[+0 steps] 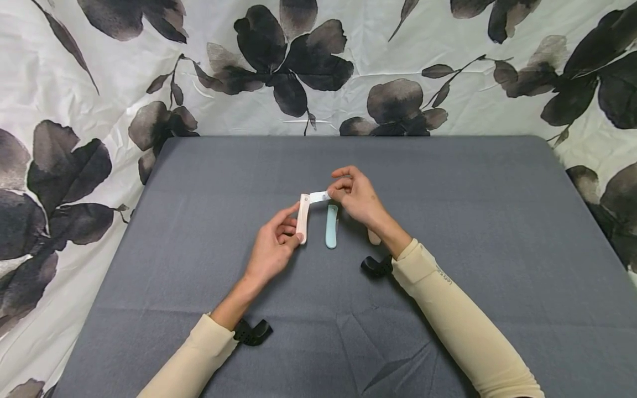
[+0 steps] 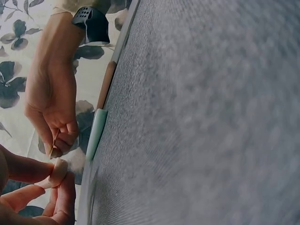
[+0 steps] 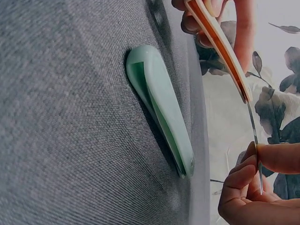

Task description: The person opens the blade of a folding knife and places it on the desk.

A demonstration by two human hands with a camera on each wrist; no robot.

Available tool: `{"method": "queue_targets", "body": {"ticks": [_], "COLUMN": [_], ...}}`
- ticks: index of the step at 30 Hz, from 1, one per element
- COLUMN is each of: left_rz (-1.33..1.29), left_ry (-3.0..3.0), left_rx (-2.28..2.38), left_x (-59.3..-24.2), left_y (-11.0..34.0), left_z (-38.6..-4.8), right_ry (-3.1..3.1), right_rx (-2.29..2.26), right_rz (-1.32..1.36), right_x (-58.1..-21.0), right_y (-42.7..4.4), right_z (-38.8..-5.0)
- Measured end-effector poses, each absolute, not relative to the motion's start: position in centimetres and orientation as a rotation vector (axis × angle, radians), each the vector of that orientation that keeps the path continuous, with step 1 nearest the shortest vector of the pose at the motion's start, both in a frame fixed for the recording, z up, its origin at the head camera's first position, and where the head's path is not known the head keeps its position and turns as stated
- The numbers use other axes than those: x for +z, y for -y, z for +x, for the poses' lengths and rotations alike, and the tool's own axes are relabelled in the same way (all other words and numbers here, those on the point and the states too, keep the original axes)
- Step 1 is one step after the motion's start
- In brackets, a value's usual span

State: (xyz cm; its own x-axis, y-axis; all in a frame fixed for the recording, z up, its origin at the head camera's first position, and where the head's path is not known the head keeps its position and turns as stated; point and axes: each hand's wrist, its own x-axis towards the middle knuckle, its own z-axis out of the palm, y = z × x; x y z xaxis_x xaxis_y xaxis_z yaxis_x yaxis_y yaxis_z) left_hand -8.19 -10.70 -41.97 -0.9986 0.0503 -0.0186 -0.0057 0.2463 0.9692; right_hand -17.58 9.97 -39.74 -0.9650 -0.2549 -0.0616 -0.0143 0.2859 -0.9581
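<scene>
My left hand [image 1: 271, 246] grips the pale pink handle [image 1: 302, 219] of a folding knife, thumb near its lower end. The blade [image 1: 318, 197] is swung out to the right, roughly square to the handle. My right hand [image 1: 361, 200] pinches that blade between thumb and finger. In the right wrist view the handle [image 3: 221, 46] shows an orange-tinted slot and the thin blade [image 3: 252, 122] edge-on. On the table below lies a mint-green folding knife [image 1: 331, 228], folded. Another, beige-brown one [image 1: 374, 237] is partly hidden under my right wrist.
A grey cloth covers the table [image 1: 199, 265], with creases near the front. Behind its far edge hangs a white floral sheet [image 1: 209, 110]. Each wrist carries a black camera mount [image 1: 376, 266] close to the cloth.
</scene>
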Motion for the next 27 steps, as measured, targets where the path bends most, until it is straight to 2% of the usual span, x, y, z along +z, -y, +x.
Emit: {"method": "queue_targets", "body": {"ticks": [16,27], "left_rz": [0.089,0.103], "left_ry": [-2.402,-2.403], "left_rx": [1.919,1.912], "left_x": [-42.67,-42.83], "left_y": [10.41,10.23], "left_z": [-7.57,-7.24], "right_ry": [-2.366,-2.243], "right_rx": [-1.79,-1.986], "right_rz": [-0.168,-0.066], "right_x": [-40.09,-40.7], "right_y": [-9.63,-9.23], "right_z": [-17.94,-18.16]}}
